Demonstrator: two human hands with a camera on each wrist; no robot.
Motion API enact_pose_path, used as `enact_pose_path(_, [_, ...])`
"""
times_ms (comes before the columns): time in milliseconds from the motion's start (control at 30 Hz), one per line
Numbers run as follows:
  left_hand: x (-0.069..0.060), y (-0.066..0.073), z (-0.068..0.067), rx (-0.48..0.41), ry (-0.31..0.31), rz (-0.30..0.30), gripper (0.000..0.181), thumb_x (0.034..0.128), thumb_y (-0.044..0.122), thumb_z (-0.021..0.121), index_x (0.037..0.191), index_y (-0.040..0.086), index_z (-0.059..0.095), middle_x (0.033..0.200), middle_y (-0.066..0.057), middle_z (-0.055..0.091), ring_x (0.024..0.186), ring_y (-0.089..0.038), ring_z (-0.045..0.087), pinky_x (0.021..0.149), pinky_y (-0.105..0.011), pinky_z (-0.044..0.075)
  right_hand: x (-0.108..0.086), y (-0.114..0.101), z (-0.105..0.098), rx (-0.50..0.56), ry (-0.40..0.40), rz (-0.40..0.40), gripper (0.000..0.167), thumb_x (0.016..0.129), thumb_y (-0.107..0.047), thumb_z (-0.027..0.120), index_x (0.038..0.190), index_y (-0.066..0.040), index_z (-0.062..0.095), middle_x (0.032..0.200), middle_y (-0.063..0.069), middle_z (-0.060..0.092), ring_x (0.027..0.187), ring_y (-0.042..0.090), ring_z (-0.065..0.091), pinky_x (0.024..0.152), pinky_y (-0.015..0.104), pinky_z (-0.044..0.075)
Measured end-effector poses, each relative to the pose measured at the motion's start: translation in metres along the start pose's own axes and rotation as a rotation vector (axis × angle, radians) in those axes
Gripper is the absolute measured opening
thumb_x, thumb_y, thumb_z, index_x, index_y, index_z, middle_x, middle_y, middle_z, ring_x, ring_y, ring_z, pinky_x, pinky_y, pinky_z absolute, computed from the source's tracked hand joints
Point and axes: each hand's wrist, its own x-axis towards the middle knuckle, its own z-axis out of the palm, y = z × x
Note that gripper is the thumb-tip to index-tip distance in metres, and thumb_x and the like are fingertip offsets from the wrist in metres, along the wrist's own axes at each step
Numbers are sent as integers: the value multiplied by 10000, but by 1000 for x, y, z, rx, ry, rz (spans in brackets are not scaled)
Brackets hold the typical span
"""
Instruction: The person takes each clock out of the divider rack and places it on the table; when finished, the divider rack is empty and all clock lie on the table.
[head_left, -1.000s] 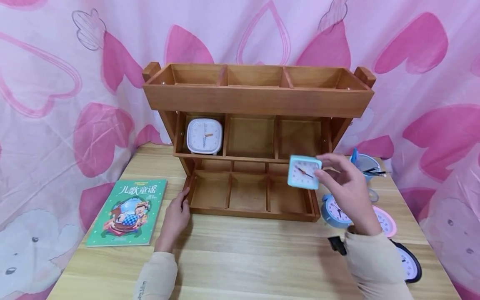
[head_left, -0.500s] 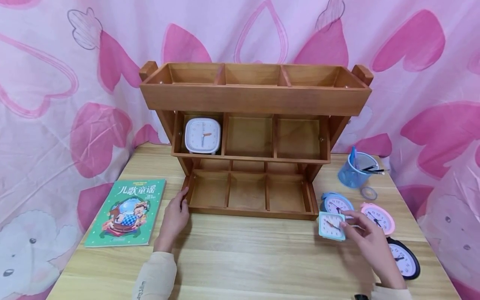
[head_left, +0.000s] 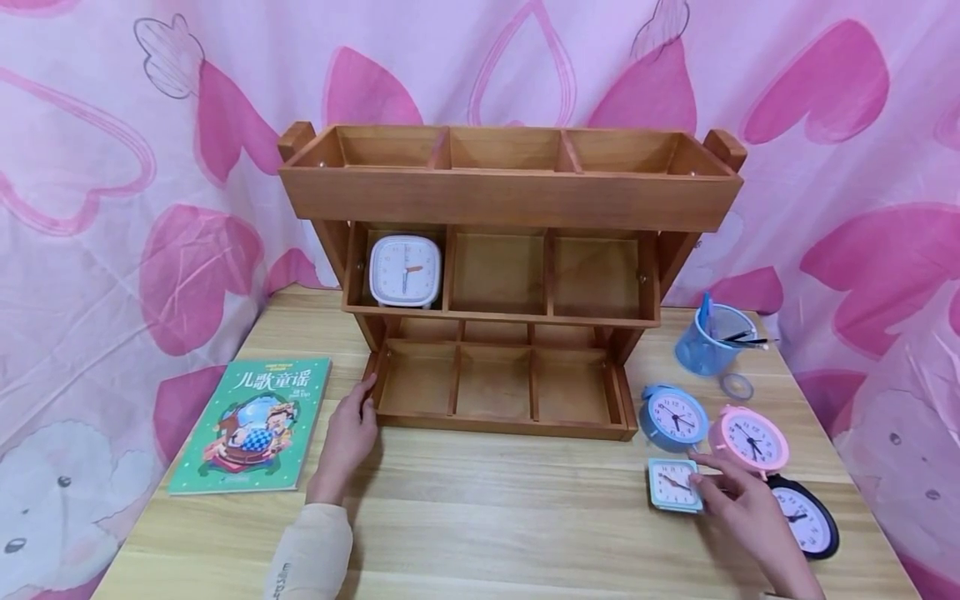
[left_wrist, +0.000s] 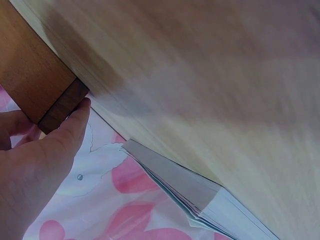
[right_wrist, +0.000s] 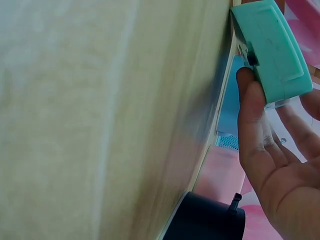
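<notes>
My left hand grips the lower left side of a brown three-tier wooden shelf. In the left wrist view, thumb and fingers lie on either side of the shelf's wooden end. At the right, my right hand pinches a small square mint-green alarm clock by its right side, low over the table. The right wrist view shows the green clock from its side, with the fingers at one end. A white rounded clock stands in the shelf's middle tier, left compartment.
Beside the green clock stand a blue alarm clock, a pink one and a black one. Behind them are a blue pen cup and a tape roll. A green book lies at the left.
My right hand has carried the green clock from in front of the shelf, down and rightward, to just before the blue clock. My left hand has stayed on the shelf.
</notes>
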Motion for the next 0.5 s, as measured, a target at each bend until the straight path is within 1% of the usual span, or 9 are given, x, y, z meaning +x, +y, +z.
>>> enact_pose_path(167, [-2,2,0,9,19,18,449,1027,52,406,1474,26,435,1469,-253,466,1362,-422,425,1117,-555,353,3,1,-4,-34,-51,50,450,998,-223,599,1371,23,543,1054,167,711,798,23,613,648,226,537])
enact_pose_path(267, [-2,3,0,7,16,17,449,1028,50,407,1475,26,433,1472,-254,461,1365,-422,421,1119,-556,351,3,2,-6,-11,-68,69,450,994,-185,601,1369,51,523,1064,195,707,804,29,627,654,236,554])
enact_pose_path(333, [-2,3,-1,4,11,15,450,1029,51,407,1478,27,428,1477,-253,456,1368,-421,418,1120,-557,349,3,1,-6,3,-81,86,454,996,-177,594,1371,64,509,1092,224,695,825,60,646,662,246,567])
enact_pose_path(433, [0,2,-1,5,2,8,454,1033,57,404,1487,34,418,1485,-250,447,1374,-418,412,1123,-556,346,4,0,-8,0,-113,127,485,1007,-227,576,1382,69,490,1199,296,638,955,207,682,720,294,593])
enact_pose_path(500, [0,1,0,5,-2,5,455,1035,62,404,1490,40,415,1486,-248,447,1376,-414,412,1126,-551,345,5,-1,-10,-8,-140,153,520,1014,-272,561,1397,69,471,1276,329,584,1063,336,657,762,336,599])
